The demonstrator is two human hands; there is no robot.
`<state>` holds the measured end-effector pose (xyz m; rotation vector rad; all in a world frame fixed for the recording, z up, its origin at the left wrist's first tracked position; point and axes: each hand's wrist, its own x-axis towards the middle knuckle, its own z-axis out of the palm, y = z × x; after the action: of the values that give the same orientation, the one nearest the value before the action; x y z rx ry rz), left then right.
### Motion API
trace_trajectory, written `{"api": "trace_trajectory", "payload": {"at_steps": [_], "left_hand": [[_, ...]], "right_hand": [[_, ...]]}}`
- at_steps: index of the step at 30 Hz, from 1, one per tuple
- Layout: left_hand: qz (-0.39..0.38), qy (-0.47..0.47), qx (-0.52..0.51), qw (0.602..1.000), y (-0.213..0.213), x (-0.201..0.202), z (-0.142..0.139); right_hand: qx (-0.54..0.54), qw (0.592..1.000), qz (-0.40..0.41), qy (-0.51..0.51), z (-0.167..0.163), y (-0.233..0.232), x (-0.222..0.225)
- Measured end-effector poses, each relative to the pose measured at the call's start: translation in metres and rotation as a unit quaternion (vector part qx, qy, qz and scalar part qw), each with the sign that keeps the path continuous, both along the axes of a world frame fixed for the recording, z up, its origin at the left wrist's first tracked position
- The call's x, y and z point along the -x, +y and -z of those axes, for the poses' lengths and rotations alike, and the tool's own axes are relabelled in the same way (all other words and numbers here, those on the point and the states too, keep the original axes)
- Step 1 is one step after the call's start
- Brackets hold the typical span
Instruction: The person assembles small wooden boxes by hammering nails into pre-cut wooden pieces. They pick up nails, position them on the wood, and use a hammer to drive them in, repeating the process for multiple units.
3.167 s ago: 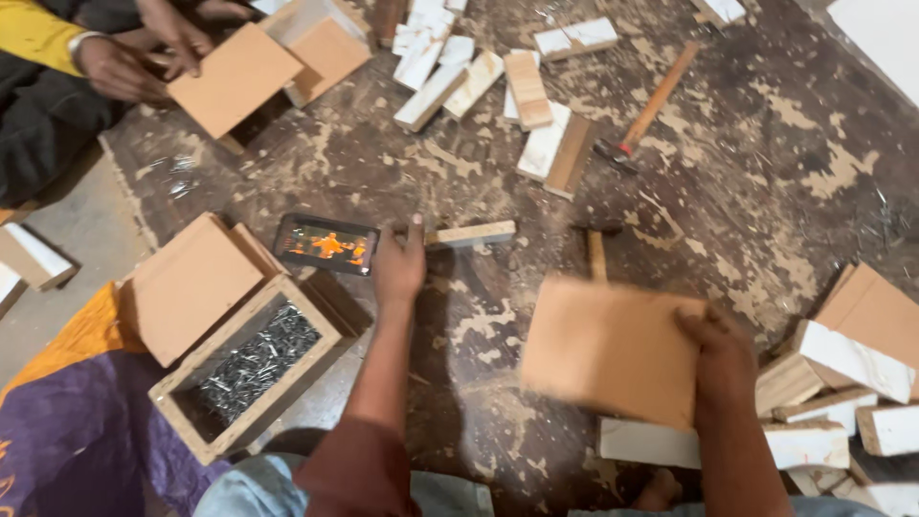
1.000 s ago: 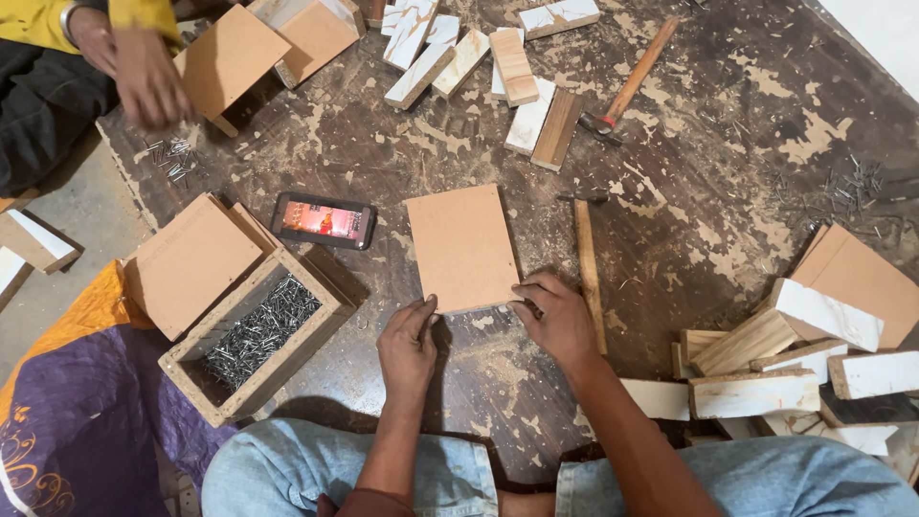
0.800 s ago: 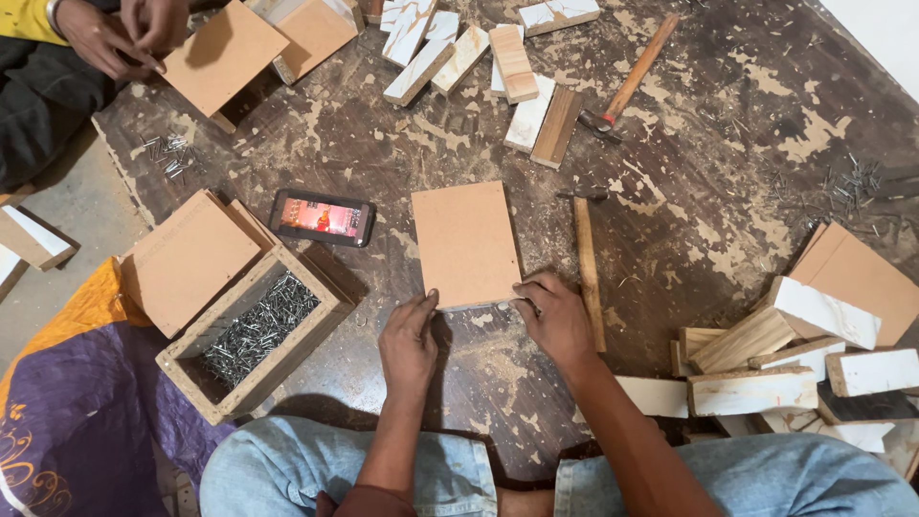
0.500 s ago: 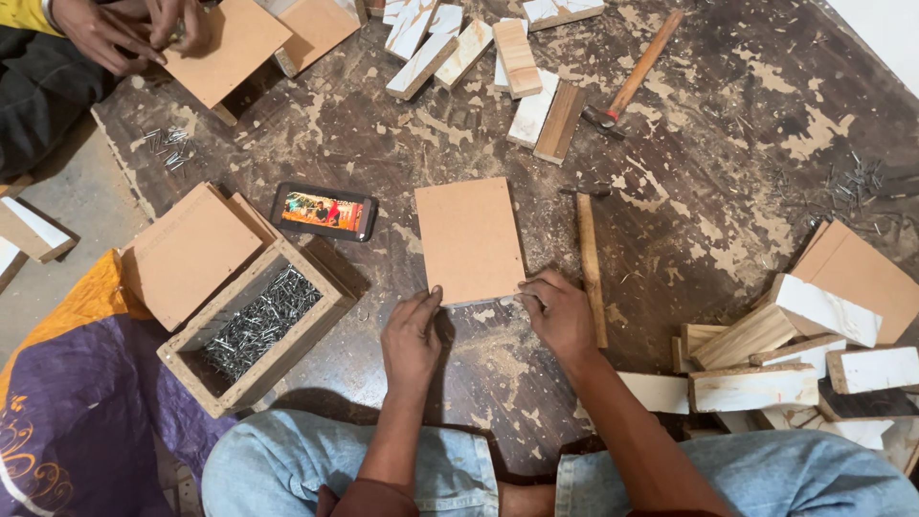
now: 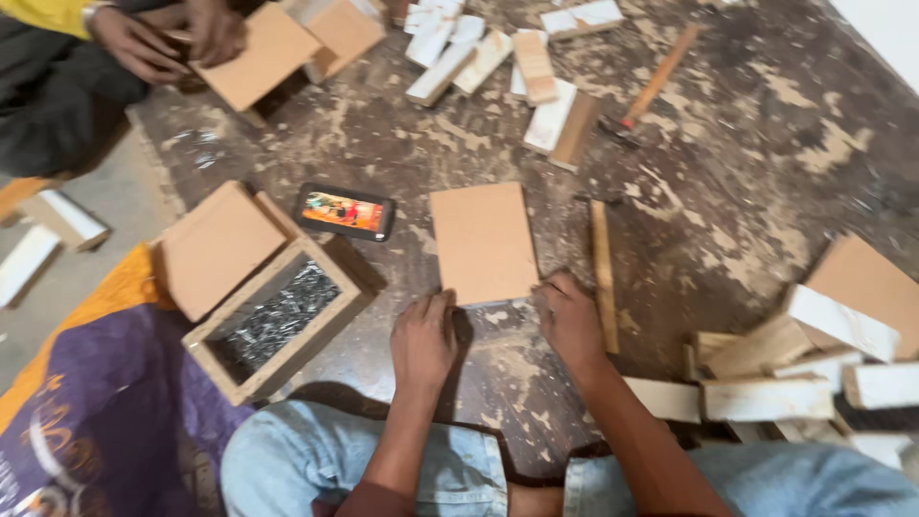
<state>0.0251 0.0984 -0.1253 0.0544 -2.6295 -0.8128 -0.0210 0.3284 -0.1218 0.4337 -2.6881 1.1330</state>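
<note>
I am sitting on the floor (image 5: pixel 766 124), knees in jeans at the bottom edge, and a flat brown board (image 5: pixel 483 242) is lying in front of me, between my two hands and a phone (image 5: pixel 345 211); my left hand (image 5: pixel 424 337) is resting palm down just below the board's near left corner, fingers loosely together, fingertips at the edge, gripping nothing; my right hand (image 5: pixel 571 316) is curling at the near right corner, fingers bent in against the board's edge, though I cannot tell whether they are pinching anything small; a thin wooden strip (image 5: pixel 602 273) is lying just right of the board, running alongside it and touching my right hand; to my left an open wooden box (image 5: pixel 278 321) is holding a heap of dark nails, with another board (image 5: pixel 218 249) leaning against its far side; the phone, screen lit, is lying between that box and the board; a hammer (image 5: pixel 646 86) is lying well beyond, near a scatter of white-painted blocks (image 5: pixel 550 105); more blocks are piling up at my right (image 5: pixel 795 383); at the top left another person's hands (image 5: pixel 177 38) are holding a further board (image 5: pixel 257 57).
</note>
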Motion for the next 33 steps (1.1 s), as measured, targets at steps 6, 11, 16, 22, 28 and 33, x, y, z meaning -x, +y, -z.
{"api": "trace_trajectory", "payload": {"at_steps": [6, 11, 16, 22, 28, 33], "left_hand": [[-0.224, -0.093, 0.061, 0.968, -0.11, 0.008, -0.055], [-0.203, -0.309, 0.049, 0.928, -0.16, 0.035, -0.071], [-0.159, -0.232, 0.028, 0.959, -0.161, 0.034, -0.071], [-0.186, -0.081, -0.158, 0.966, -0.172, 0.017, -0.064], [-0.081, -0.005, -0.461, 0.884, -0.15, 0.01, -0.053], [0.066, -0.027, -0.419, 0.905, -0.07, 0.006, -0.035]], "right_hand": [[-0.002, 1.0, 0.014, -0.016, -0.005, -0.004, -0.001], [0.027, 0.999, 0.019, 0.002, -0.006, -0.007, 0.0], [-0.013, 0.999, 0.044, -0.001, -0.005, -0.011, 0.0], [0.0, 0.999, 0.041, 0.013, -0.004, -0.017, -0.001], [0.004, 1.0, 0.026, 0.008, -0.006, -0.014, 0.0], [0.031, 0.999, 0.03, 0.021, -0.009, -0.011, -0.001]]}}
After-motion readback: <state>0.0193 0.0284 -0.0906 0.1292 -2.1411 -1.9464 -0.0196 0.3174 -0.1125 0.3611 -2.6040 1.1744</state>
